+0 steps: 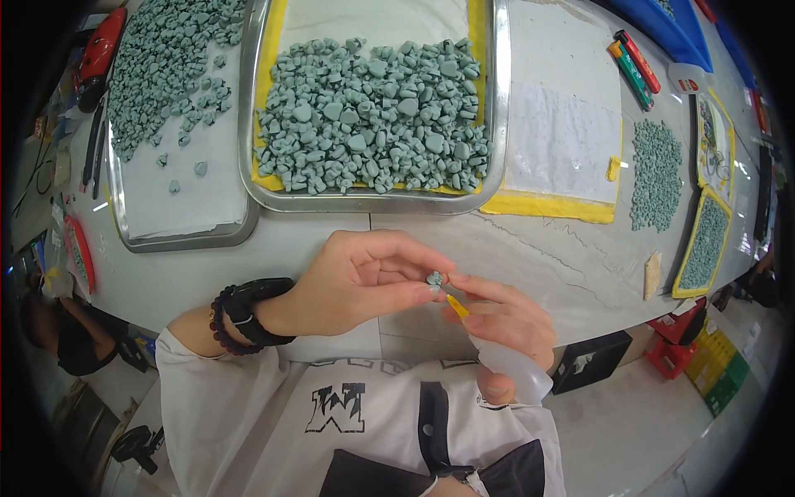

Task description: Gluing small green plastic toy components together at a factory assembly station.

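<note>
Between the thumb and fingers of my left hand point(352, 282) is a small grey-green plastic piece point(434, 279). My right hand point(509, 323) is wrapped round a soft translucent squeeze bottle point(517, 373) with a yellow nozzle point(456, 306). The nozzle's tip points up at the small piece and is close to it; whether they touch, I cannot tell. Fingertips of my right hand come right up to the piece as well. Beyond my hands, a metal tray point(373, 201) lined in yellow holds a heap of similar grey-green pieces point(364, 116).
A second tray point(186, 240) with scattered pieces lies at the left. Right of the metal tray are a yellow-edged sheet point(559, 166), a patch of tiny green pieces point(657, 174), and red and green box-cutter-like tools point(636, 70). A yellow-rimmed tray point(681, 292) sits at the table's right edge.
</note>
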Demonstrator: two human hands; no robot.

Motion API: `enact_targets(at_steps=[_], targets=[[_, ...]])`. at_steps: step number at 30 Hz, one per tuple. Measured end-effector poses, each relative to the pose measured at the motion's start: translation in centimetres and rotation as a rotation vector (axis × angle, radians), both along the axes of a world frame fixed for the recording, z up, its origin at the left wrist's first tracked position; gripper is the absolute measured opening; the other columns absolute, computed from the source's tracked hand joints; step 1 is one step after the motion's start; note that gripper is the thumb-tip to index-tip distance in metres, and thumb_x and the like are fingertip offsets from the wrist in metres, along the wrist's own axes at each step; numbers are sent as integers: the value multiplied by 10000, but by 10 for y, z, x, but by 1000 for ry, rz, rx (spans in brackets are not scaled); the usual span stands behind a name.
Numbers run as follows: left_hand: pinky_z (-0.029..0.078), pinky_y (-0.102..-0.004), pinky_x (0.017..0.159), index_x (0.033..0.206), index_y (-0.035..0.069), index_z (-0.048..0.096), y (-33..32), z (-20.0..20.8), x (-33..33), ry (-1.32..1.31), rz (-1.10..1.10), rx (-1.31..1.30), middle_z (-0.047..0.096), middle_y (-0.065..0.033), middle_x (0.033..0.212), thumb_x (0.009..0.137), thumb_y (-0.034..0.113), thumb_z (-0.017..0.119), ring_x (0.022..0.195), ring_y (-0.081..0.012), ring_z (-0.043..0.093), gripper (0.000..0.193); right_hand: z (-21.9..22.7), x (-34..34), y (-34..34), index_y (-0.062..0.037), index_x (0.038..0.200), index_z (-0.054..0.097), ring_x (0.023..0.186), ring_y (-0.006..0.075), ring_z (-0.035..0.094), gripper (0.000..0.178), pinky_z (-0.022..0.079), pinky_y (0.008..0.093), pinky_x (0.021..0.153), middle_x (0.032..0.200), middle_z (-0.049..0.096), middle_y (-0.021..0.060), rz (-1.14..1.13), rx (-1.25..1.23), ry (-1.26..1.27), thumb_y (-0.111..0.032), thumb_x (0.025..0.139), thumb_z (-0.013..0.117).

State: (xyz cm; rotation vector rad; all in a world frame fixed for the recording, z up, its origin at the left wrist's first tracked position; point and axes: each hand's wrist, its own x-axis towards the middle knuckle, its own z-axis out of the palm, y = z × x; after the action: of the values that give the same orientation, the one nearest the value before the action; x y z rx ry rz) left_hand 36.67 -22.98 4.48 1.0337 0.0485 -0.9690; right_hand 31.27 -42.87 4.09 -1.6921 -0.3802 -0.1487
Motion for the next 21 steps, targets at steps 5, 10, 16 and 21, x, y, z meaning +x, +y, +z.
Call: enact_targets(at_steps=[5, 10, 16, 21], targets=[[511, -292, 869, 1109, -70, 546, 1, 0, 0, 6, -11, 19, 572, -133, 1087, 816, -134, 537, 1013, -188, 590, 300, 0, -1, 1, 15, 847, 606, 886, 376, 656, 546, 539, 360, 587, 706, 637, 136, -23, 32, 19, -501, 896, 435], [519, -297, 861, 1108, -72, 543, 2, -1, 0, 3, -7, 16, 579, -138, 1083, 821, -126, 538, 1004, -191, 597, 292, 0, -1, 2, 21, 841, 605, 878, 378, 659, 554, 538, 359, 578, 686, 630, 135, -26, 42, 23, -501, 898, 429], [521, -302, 859, 1106, -74, 543, 1, 0, 0, -12, -7, 22, 580, -143, 1083, 825, -117, 538, 1001, -199, 602, 284, 0, -2, 1, 20, 843, 603, 869, 379, 659, 546, 535, 356, 570, 687, 630, 132, -36, 34, 29, -499, 897, 440], [522, -305, 858, 1109, -75, 539, -2, 0, 2, -5, -22, 6, 584, -143, 1075, 825, -115, 539, 981, -205, 612, 287, 7, -3, -13, 11, 926, 538, 921, 409, 621, 489, 531, 419, 672, 745, 620, 179, 74, 34, 52, -470, 909, 455]])
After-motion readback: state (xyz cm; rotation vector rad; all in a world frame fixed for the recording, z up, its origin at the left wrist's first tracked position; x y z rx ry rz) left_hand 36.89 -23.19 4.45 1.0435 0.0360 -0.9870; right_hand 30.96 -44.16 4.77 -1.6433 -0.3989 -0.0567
